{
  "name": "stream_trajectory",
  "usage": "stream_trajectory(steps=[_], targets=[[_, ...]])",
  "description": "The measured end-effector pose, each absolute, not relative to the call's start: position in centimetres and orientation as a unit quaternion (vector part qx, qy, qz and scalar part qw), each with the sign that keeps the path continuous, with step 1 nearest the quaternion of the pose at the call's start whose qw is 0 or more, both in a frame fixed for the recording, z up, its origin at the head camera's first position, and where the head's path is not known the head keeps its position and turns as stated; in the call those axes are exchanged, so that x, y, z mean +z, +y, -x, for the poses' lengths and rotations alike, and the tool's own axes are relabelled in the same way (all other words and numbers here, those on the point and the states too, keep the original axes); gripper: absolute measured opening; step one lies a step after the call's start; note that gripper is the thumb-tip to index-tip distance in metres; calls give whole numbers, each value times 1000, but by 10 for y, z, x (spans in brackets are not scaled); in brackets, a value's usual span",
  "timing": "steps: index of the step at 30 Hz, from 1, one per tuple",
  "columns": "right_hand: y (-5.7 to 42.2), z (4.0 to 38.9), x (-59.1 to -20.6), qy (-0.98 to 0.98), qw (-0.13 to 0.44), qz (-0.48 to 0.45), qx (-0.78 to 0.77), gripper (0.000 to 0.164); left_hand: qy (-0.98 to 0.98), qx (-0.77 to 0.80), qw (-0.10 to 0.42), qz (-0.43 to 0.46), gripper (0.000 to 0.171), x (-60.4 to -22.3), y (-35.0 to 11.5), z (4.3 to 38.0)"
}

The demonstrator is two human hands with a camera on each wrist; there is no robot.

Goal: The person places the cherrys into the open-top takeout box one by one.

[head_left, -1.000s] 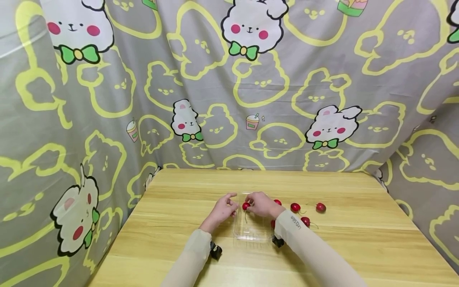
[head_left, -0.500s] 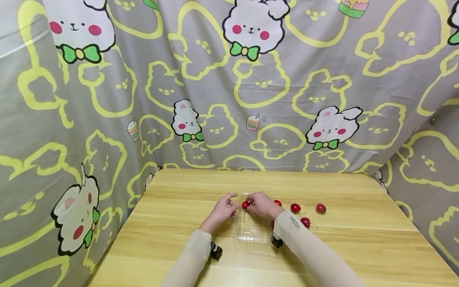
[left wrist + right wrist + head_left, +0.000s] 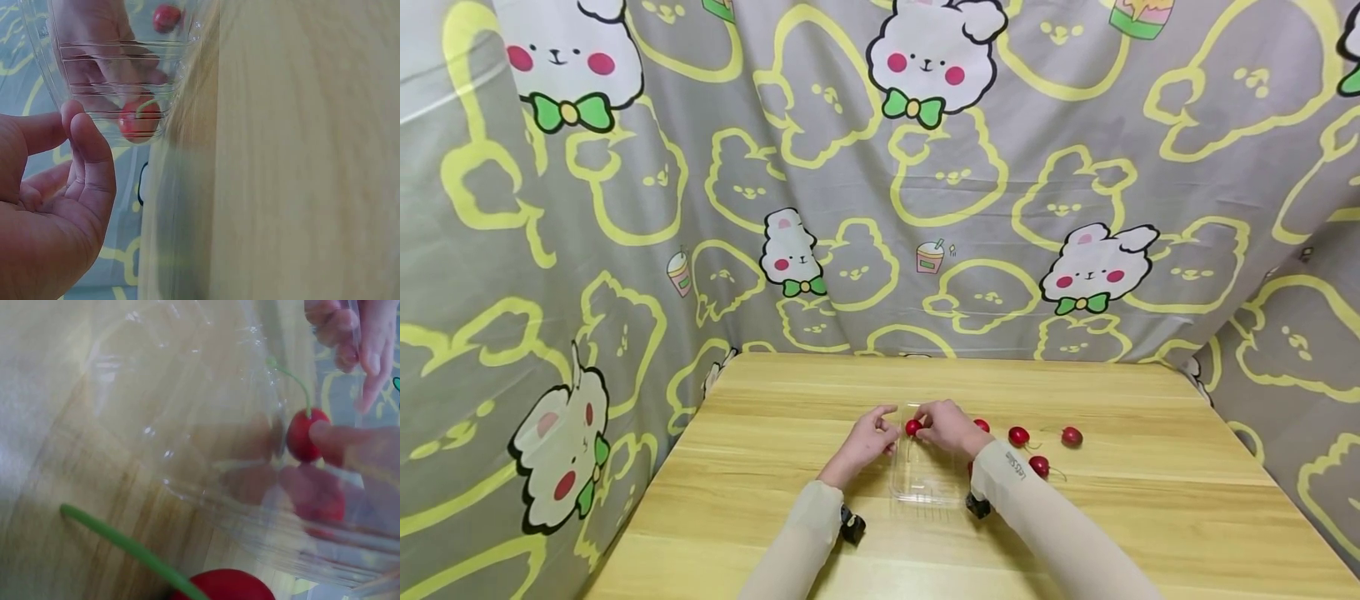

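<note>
A clear plastic box (image 3: 925,495) sits on the table in front of me. My left hand (image 3: 867,438) pinches its left rim; the left wrist view shows thumb and fingertips meeting at the box's edge. My right hand (image 3: 946,428) reaches into the box and holds a red cherry (image 3: 913,427) between thumb and fingers, near the far left corner. In the right wrist view the thumb presses against this cherry (image 3: 304,439), and its green stem stands out from it. The right fingers are partly hidden behind the thumb and box wall.
Several more cherries lie on the wooden table (image 3: 760,417) right of the box, among them one cherry (image 3: 1018,436) and another cherry (image 3: 1072,437) farther right. A cherry (image 3: 228,587) with a long stem shows close up. A patterned grey curtain (image 3: 955,200) surrounds the table.
The cherry in my right fingers has shifted slightly toward the far end of the box. My left hand keeps its place on the rim, and the cherries on the table are unchanged.
</note>
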State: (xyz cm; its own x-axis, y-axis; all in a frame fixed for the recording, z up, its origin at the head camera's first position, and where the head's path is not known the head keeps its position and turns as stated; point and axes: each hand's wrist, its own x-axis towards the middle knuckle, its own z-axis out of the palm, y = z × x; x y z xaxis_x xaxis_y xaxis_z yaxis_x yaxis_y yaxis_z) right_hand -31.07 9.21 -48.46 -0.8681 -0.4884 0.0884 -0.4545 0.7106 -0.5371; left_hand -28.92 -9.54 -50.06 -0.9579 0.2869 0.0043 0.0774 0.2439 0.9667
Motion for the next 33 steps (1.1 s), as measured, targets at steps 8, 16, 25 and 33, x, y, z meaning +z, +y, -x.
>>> stream_trajectory(steps=[8,16,25,33], targets=[[91,309,-483,925,36,248,-284,15,780,608,90,-117,49,-501,-96,289],[90,309,-483,929,35,243,-276,16,783,605,94,-114,49,-502,-97,288],[90,311,-485,931,32,238,-275,16,784,601,97,-121,50,-500,-97,286],[91,312,-485,931,33,238,-273,17,787,598,95,-118,51,-498,-96,287]])
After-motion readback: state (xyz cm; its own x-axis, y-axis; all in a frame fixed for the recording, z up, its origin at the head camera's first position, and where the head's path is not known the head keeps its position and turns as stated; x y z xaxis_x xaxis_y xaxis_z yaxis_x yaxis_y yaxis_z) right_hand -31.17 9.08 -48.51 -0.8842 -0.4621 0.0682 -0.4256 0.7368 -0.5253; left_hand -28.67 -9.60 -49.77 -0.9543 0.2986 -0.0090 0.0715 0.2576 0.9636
